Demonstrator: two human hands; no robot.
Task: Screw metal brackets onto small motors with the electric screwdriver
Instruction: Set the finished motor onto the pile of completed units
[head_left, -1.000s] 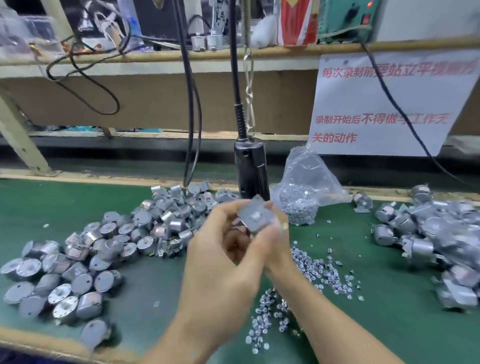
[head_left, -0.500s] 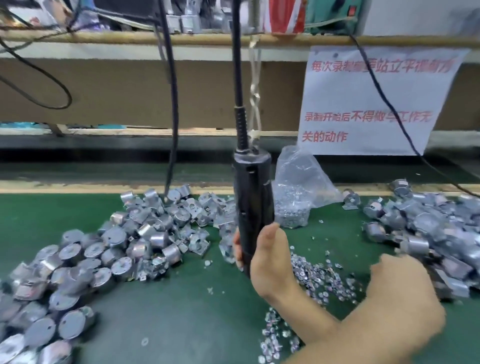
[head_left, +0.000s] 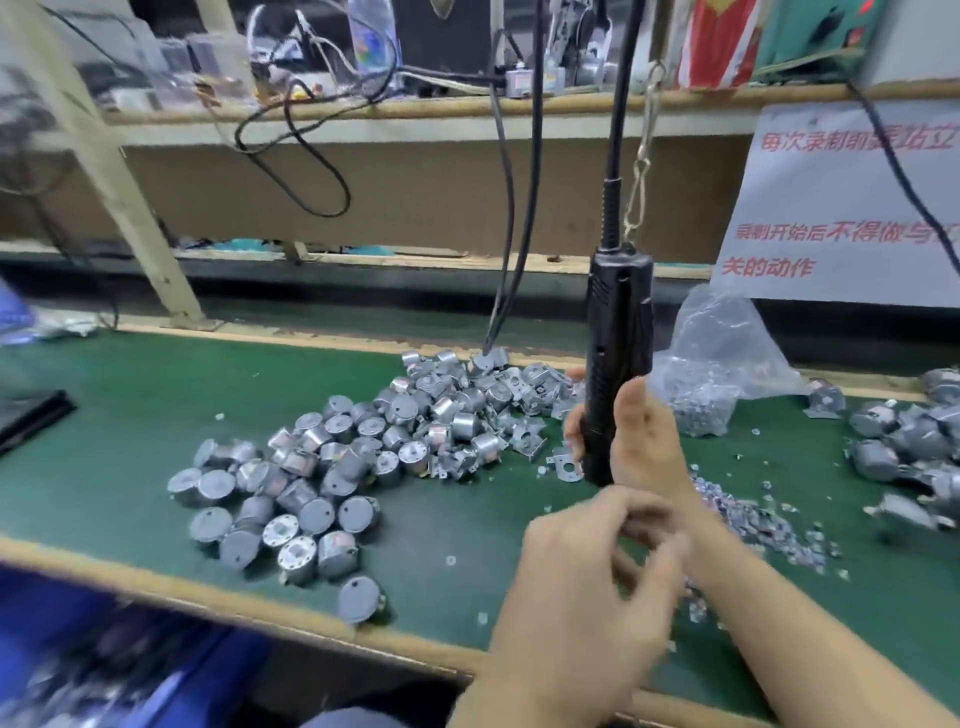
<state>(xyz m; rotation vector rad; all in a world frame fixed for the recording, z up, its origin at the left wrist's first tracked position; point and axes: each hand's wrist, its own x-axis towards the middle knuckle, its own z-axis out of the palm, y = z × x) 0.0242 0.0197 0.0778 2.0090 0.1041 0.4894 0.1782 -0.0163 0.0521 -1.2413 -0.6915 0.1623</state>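
Motor pile (head_left: 332, 467) left on mat (head_left: 130, 405), screwdriver (head_left: 618, 338) centre, bag (head_left: 722, 353) behind, more motors (head_left: 904, 441) right

Left hand (head_left: 587, 587) blurred, its hold unclear; screwdriver (head_left: 618, 364) tip hidden

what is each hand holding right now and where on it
The right hand grips the electric screwdriver round the lower part of its black body. The left hand is curled but blurred; whether it pinches anything cannot be told.

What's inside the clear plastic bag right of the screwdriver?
A heap of small silvery metal pieces fills the bottom of the plastic bag; too blurred to tell what kind. The electric screwdriver and the right hand gripping it cover its left edge.
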